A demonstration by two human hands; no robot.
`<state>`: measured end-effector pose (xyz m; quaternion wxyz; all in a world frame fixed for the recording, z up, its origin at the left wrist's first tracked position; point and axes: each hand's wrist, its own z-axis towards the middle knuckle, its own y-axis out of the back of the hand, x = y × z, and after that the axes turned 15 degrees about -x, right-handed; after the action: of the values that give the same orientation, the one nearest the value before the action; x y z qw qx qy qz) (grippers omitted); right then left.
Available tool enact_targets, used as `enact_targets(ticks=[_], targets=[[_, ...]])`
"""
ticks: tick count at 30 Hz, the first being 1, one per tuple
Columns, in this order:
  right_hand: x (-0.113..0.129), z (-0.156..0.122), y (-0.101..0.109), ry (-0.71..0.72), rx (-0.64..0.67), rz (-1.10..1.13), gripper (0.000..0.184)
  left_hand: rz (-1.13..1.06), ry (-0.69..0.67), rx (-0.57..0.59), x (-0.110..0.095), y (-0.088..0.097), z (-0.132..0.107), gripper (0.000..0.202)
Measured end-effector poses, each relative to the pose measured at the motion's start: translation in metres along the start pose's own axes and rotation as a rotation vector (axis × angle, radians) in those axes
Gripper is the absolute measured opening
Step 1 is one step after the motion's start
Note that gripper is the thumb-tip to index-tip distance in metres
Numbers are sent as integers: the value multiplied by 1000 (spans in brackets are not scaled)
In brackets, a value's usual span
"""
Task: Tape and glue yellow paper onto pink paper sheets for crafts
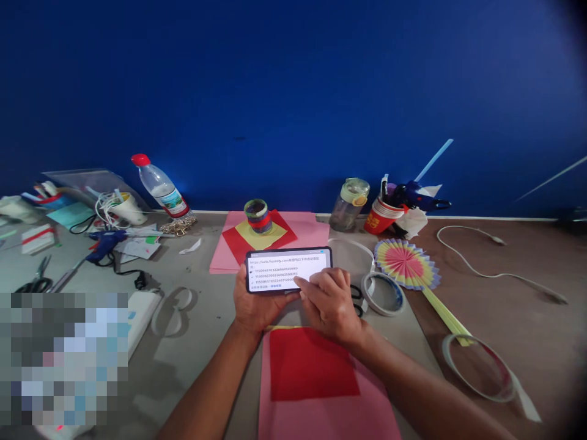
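Observation:
A smartphone (288, 270) in landscape, its lit screen showing lines of text and numbers, rests in my left hand (257, 305), whose fingers wrap its left end and underside. My right hand (332, 304) is over the phone's lower right corner, index finger extended onto the screen and the other fingers loosely bent, with nothing held. Below the hands lies a red paper sheet (312, 366) on pink paper (321, 418). Behind the phone, a colourful tape roll (258, 217) stands on yellow, red and pink sheets. Black-handled scissors (356, 299) are partly hidden by my right hand.
A clear tape roll (384, 294), paper fan (407, 263) and larger tape roll (479, 370) lie right. A jar (349, 205) and red cups (384, 215) stand near the blue wall. Leftward are a tilted bottle (161, 186), glue gun (106, 243) and white power strip (142, 318).

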<state>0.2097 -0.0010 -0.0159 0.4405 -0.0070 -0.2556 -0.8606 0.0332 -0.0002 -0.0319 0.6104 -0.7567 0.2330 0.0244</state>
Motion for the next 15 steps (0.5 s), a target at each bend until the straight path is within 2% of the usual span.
enact_targets(ticks=[8,15], targets=[[-6,3,3,-37,-36,-13,28,-5,-14,-3,2,-4,-1,67],[-6,4,0,-26,12,8,25,30,-9,-29,5,-4,-1,62]])
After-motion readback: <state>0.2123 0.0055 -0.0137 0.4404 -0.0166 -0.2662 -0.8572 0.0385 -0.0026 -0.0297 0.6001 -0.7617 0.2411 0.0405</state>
